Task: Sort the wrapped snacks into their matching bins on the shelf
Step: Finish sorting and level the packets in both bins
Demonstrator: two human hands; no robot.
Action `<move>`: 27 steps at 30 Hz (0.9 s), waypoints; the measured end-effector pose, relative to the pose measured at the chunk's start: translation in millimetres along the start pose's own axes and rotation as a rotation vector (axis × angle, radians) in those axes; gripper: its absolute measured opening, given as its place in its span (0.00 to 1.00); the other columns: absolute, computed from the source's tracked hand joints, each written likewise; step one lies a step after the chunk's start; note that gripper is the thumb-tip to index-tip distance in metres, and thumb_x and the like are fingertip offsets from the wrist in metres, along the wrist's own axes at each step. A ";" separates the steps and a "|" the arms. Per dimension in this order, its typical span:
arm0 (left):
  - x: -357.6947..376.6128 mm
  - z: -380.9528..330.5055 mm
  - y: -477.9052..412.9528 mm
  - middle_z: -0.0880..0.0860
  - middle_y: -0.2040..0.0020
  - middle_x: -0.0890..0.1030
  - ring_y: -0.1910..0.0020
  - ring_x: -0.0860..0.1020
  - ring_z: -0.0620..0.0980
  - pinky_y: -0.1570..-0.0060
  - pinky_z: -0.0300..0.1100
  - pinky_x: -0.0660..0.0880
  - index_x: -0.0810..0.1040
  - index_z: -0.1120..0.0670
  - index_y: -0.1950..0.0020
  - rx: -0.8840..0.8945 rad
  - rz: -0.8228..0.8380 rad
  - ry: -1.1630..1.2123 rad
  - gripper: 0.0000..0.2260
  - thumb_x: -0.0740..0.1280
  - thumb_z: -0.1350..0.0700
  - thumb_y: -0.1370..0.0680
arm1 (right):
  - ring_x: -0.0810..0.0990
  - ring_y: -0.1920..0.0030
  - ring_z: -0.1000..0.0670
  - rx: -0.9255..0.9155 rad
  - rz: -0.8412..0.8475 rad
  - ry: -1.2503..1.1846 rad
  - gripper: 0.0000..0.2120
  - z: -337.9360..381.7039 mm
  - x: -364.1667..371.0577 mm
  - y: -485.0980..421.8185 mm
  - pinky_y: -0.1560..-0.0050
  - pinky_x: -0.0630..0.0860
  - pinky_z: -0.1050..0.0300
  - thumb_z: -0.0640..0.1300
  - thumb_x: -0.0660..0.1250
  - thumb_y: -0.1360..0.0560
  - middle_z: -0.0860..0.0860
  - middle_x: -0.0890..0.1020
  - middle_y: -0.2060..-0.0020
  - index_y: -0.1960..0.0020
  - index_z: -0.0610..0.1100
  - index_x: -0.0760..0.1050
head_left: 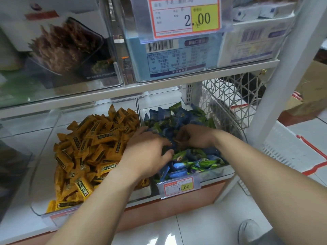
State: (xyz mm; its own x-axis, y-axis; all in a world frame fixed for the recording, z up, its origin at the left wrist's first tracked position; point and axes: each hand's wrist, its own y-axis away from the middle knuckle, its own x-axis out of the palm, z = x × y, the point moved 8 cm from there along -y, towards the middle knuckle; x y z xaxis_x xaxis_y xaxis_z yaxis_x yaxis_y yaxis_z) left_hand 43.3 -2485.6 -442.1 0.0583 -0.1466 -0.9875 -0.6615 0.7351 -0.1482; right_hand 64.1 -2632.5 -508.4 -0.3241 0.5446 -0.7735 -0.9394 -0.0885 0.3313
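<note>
Head view: both hands are down in the right clear bin (223, 171) on the lower shelf (88, 96), close together over the pile. The left hand (146, 152) is palm down with its fingers bent into the wrappers. The right hand (196, 137) has its fingers curled in toward the left one. There may be a small packet between the fingertips, but I cannot tell whether either hand really grips one. The task items here are the blue and green wrapped snacks (185, 114), mixed loose in this bin and heaped toward the back. They look light, small and crinkly, with slick foil, so they will likely slide and shift when the pile is stirred. Best to pinch one by its crimped end or across the body; squeezing probably does no harm. The left clear bin (44, 156) touches the right one side by side and holds yellow wrapped snacks (92, 151), one kind only as far as I can see, piled high in the middle. A 1.00 price tag (182, 186) is clipped on the right bin's front. On the upper shelf, clear bins hold a dark box with a snack photo (67, 45) and a blue printed box (177, 57), with a 2.00 price tag (185, 16) hanging in front. A white lattice basket (230, 96) stands just right of the bins. A shoe (249, 230) shows on the tile floor.
</note>
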 end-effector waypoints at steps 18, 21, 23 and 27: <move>-19.1 1.5 -2.2 0.49 0.36 0.77 0.38 0.74 0.51 0.41 0.43 0.71 0.65 0.45 0.27 -0.082 -0.257 0.273 0.28 0.66 0.39 0.24 | 0.81 0.58 0.59 -0.129 -0.449 -0.361 0.01 11.2 -73.4 57.1 0.54 0.76 0.62 0.44 0.75 0.26 0.60 0.83 0.62 0.56 0.50 0.84; -21.9 -6.0 -8.4 0.48 0.30 0.71 0.33 0.67 0.48 0.39 0.41 0.67 0.56 0.42 0.24 -0.079 -0.255 0.467 0.37 0.65 0.33 0.28 | 0.82 0.62 0.55 -0.218 -0.433 -0.643 0.01 26.1 -71.4 71.4 0.57 0.77 0.61 0.38 0.74 0.26 0.52 0.85 0.65 0.55 0.43 0.83; -24.8 -13.7 -11.0 0.44 0.35 0.75 0.38 0.72 0.42 0.42 0.38 0.70 0.62 0.38 0.28 -0.045 -0.272 0.611 0.30 0.65 0.34 0.27 | 0.82 0.60 0.49 -0.226 -0.424 -0.815 0.02 31.7 -66.7 75.5 0.55 0.78 0.55 0.37 0.73 0.26 0.47 0.85 0.62 0.55 0.42 0.82; -31.7 -10.2 -11.1 0.39 0.55 0.80 0.55 0.78 0.36 0.60 0.32 0.70 0.70 0.38 0.47 -0.102 -0.386 0.813 0.10 0.67 0.41 0.24 | 0.81 0.60 0.46 -0.200 -0.510 -1.035 0.05 35.6 -60.6 80.0 0.56 0.76 0.49 0.39 0.74 0.27 0.46 0.83 0.63 0.59 0.43 0.79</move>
State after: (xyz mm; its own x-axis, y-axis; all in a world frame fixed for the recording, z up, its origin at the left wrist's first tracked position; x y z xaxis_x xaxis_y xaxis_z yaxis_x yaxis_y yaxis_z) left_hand 41.2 -2495.8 -408.5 -0.2306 -0.8213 -0.5217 -0.7705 0.4816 -0.4176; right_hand 12.6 -2642.9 -415.8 0.2546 0.9659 0.0473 -0.9650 0.2569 -0.0523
